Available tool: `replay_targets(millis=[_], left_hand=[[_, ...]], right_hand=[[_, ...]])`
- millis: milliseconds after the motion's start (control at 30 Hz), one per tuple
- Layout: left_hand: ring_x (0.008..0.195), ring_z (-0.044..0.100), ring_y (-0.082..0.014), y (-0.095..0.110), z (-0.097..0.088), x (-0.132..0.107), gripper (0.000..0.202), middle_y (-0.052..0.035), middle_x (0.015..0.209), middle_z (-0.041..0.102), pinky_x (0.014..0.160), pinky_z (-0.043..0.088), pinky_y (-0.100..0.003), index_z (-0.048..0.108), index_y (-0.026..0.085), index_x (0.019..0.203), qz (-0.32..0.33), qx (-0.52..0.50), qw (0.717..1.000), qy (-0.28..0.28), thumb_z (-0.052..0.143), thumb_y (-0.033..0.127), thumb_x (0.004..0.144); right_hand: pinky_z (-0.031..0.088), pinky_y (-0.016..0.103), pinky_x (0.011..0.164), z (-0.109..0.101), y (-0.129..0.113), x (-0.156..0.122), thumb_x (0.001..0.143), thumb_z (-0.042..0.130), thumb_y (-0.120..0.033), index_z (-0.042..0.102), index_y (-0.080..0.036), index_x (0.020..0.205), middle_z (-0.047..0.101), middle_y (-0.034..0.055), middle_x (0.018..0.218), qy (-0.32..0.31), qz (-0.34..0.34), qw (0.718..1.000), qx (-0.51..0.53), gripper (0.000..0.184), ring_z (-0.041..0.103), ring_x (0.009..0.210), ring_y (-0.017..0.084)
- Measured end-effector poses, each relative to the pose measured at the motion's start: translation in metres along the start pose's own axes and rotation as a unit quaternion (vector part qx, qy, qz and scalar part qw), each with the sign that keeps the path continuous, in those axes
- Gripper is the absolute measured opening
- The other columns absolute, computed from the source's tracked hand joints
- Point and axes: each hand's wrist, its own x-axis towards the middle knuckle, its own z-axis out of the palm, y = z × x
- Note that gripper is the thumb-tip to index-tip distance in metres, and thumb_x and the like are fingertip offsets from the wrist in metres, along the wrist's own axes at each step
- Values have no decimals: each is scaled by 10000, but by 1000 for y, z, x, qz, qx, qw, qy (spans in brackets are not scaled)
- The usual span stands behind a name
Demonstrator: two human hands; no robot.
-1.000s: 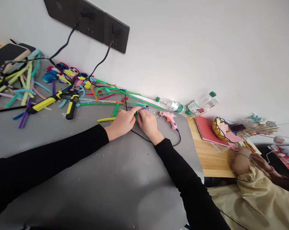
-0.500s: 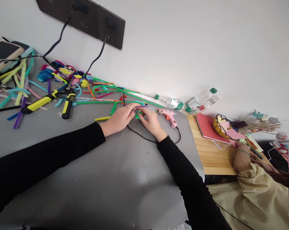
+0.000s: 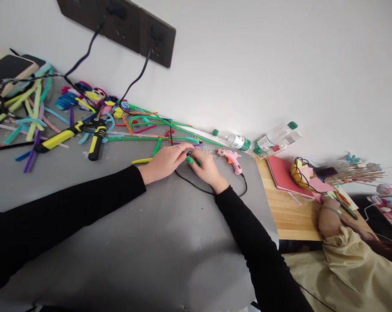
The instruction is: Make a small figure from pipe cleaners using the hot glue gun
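My left hand (image 3: 165, 161) and my right hand (image 3: 207, 168) meet over the grey table, fingertips closed together on a small bent green pipe cleaner (image 3: 190, 160). Its ends stick out below my fingers; the rest of it is hidden. A yellow pipe cleaner (image 3: 141, 160) lies beside my left hand, and a short green piece (image 3: 156, 147) is just behind it. To the right of my right hand rests a pink glue gun (image 3: 231, 160), its black cord (image 3: 196, 187) looping in front of my hands.
Pliers with yellow-black handles (image 3: 97, 141), many coloured pipe cleaners (image 3: 36, 112) and small fuzzy figures (image 3: 82, 93) cover the back left. Plastic bottles (image 3: 236, 141) lie against the wall. Another person's arm (image 3: 330, 216) rests by a red notebook (image 3: 285, 173) on a wooden table.
The view has shifted slightly, so things appear a little further right. My fingers have shifted around the green pipe cleaner, and its ends show differently below them.
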Motion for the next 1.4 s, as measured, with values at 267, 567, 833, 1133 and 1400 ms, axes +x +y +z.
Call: replay_targets(millis=[267,567,833,1133,1400], left_hand=[[929,732,-257,0,1,-1,424,-92,1085,768,819,527,-350,613,199,1331,-2,17,1000,0,306,308,1060],[971,731,-239,4,-3,0,433,-80,1171,761,846,516,-324,619,198,1325,-10,19,1000,-10,291,262,1049],[917,724,-232,5,-4,0,428,-88,1122,760,840,510,-325,628,180,1296,-7,12,1000,-7,297,254,1034],[737,673,-217,4,-4,0,421,-56,879,732,734,480,-313,644,182,1275,2,23,1000,-7,318,312,1043],[690,652,-210,1,-2,0,406,-46,839,724,698,457,-304,643,193,1283,10,39,999,0,335,302,1041]], right_hand=[[448,311,690,-2,0,0,1046,463,-408,506,-228,788,566,22,725,-12,0,1000,-8,317,515,696,183],[500,315,737,-2,1,-2,979,534,-282,649,-190,992,665,53,842,-19,-22,1000,6,148,588,749,189],[497,310,740,-2,0,-1,969,530,-253,647,-193,999,667,50,851,-19,-21,1000,3,134,581,752,184],[445,298,687,-2,-1,-1,977,523,-298,551,-217,841,592,26,774,-30,-9,1000,-3,160,524,705,178],[455,302,703,-2,1,-2,952,529,-263,565,-216,856,609,31,799,-34,-15,999,-5,113,544,724,183]])
